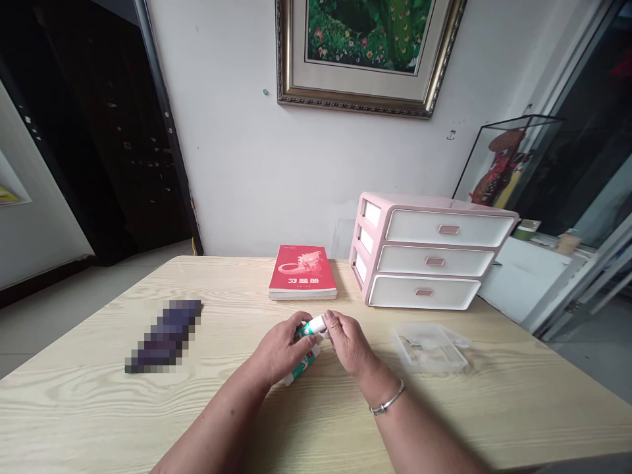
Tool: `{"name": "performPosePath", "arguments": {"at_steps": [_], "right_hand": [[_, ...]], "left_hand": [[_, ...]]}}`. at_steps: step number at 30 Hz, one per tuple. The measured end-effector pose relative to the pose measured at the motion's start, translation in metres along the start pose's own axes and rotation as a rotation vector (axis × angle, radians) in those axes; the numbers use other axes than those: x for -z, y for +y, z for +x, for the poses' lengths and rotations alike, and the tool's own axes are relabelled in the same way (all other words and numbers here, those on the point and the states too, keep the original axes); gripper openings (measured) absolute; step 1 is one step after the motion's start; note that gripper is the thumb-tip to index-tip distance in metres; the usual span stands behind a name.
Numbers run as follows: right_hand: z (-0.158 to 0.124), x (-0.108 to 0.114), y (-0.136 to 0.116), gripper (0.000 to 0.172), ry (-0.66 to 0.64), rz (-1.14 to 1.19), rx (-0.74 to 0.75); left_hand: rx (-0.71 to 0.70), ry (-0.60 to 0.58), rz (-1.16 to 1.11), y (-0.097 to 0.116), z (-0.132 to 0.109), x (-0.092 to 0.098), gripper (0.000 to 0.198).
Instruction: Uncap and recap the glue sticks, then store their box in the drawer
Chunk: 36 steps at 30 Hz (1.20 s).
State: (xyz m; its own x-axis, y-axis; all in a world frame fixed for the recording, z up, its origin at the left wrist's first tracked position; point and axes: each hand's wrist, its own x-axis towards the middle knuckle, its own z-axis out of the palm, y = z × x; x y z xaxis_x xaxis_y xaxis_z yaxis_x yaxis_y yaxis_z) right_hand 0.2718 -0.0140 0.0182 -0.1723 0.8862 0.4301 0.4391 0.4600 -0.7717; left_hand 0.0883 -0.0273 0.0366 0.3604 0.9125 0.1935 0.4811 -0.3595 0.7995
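Near the middle of the table, my left hand (280,350) is closed around a small white and green tube (316,325), its white end pointing up and to the right. The thumb and fingers of my right hand (351,343) pinch at that white end; the exact grip is partly hidden. Under my left hand lies a green and white piece like a small carton (302,370), mostly covered, so I cannot tell whether the hand touches it.
A red-covered book stack (303,270) lies behind my hands. To its right stands a pink and white three-drawer box (429,260). A clear plastic case (432,347) sits right of my hands, and a dark pixelated object (165,336) at the left.
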Motion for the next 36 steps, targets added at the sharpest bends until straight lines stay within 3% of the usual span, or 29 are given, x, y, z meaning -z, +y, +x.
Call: {"name": "performPosePath", "arguments": {"at_steps": [9,16,26,30,33,36], "right_hand": [[0.002,0.006,0.006,0.054,0.106,0.12,-0.071],[0.002,0.003,0.008,0.051,0.092,0.096,-0.066],[0.003,0.001,0.013,0.055,0.127,0.131,-0.089],[0.004,0.003,0.013,0.054,0.152,0.11,-0.078],[0.007,0.005,0.016,0.05,0.172,0.017,-0.063],[0.009,0.005,0.02,0.041,0.144,-0.143,-0.078]], "left_hand": [[0.114,0.183,-0.376,-0.009,0.005,0.008,0.057],[0.189,0.221,-0.499,-0.017,0.009,0.004,0.053],[0.169,0.297,-0.696,-0.02,0.011,0.003,0.042],[0.181,0.311,-0.595,-0.021,0.01,0.003,0.045],[0.214,0.361,-0.268,-0.025,0.013,0.009,0.05],[0.29,0.331,0.121,-0.033,0.018,0.015,0.052]]}}
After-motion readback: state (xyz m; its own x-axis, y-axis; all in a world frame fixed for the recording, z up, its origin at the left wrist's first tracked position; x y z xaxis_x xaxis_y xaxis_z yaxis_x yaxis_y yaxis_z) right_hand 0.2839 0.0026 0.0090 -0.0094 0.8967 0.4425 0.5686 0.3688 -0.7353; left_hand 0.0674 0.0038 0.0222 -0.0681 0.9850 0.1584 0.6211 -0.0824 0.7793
